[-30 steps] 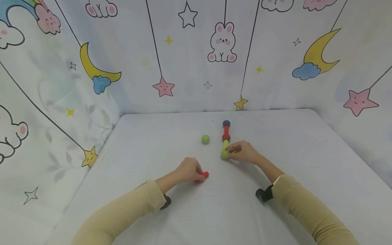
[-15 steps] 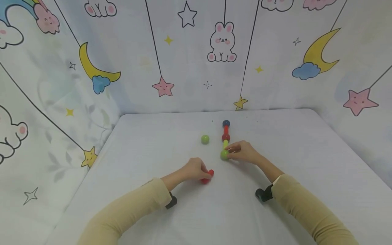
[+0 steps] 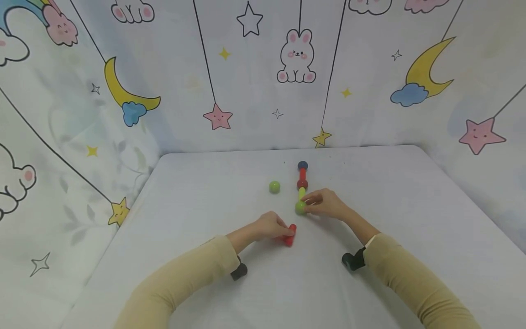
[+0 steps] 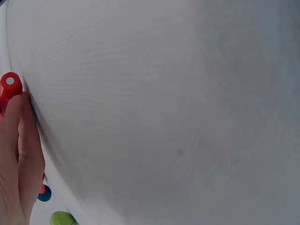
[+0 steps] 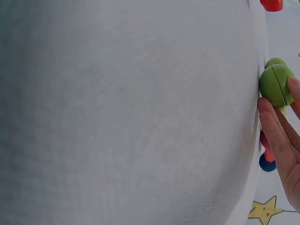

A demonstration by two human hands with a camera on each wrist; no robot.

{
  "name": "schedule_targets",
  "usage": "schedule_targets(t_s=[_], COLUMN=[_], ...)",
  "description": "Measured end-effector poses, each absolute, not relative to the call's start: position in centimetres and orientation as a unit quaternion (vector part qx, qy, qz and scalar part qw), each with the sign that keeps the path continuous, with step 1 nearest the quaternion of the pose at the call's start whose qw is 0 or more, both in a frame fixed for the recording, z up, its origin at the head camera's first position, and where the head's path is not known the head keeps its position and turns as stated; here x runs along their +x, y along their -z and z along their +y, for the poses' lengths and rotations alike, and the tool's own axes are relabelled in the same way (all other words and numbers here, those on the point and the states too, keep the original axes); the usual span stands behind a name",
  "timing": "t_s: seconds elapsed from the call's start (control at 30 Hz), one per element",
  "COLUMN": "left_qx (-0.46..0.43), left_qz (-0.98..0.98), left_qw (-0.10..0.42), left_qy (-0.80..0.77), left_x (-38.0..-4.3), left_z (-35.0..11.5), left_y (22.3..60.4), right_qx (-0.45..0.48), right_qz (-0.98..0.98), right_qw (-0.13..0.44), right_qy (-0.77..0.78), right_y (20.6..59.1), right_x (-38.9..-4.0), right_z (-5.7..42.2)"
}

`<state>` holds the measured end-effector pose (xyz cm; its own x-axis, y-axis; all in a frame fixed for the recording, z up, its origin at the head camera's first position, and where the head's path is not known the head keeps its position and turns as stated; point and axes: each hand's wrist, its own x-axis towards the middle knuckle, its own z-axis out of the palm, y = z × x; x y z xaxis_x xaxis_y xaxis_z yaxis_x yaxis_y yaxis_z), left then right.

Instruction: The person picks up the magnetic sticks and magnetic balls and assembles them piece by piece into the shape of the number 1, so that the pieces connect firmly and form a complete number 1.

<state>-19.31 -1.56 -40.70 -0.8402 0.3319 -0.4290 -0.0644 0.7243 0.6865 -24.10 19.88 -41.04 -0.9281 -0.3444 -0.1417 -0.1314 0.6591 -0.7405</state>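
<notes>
In the head view my left hand (image 3: 270, 227) pinches a red magnetic rod (image 3: 291, 235), held just below a chain of balls and rods. A pale metal dot shows on the rod's end in the left wrist view. My right hand (image 3: 327, 204) grips the green ball (image 3: 301, 208) at the chain's near end between thumb and fingers, seen closely in the right wrist view. From that ball the chain runs away through a yellow-green rod (image 3: 302, 193), a red ball (image 3: 302, 184), a red rod (image 3: 302, 174) and a dark blue ball (image 3: 302, 165).
A loose green ball (image 3: 274, 187) lies left of the chain. The white cloth-covered table (image 3: 197, 183) meets a patterned curtain (image 3: 255, 82) at the back. Black wrist cameras hang under both sleeves, close to the cloth.
My left hand has moved to the right with the red rod, which has turned from slanted to more upright, pointing toward the chain. My right hand stays on the green ball.
</notes>
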Motion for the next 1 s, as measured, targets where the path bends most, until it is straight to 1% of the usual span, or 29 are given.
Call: schedule_targets(t_s=[0.33,0.5,1.0], left_qx=[0.036,0.012,-0.027], left_qz=[0.853,0.837,0.809], left_qw=[0.305,0.313,0.292], left_qy=[-0.421,-0.448,-0.51], left_x=[-19.8,-20.2,-20.9], left_z=[-0.8,-0.3,1.1], left_y=[40.7,40.8,41.3], right_qx=[-0.13,-0.126,-0.129], right_qz=[0.9,0.901,0.902], right_qw=[0.138,0.14,0.139], right_qy=[0.393,0.392,0.389], right_y=[41.1,41.1,41.0], right_x=[-24.3,-24.2,-24.0], right_z=[19.8,19.7,19.8])
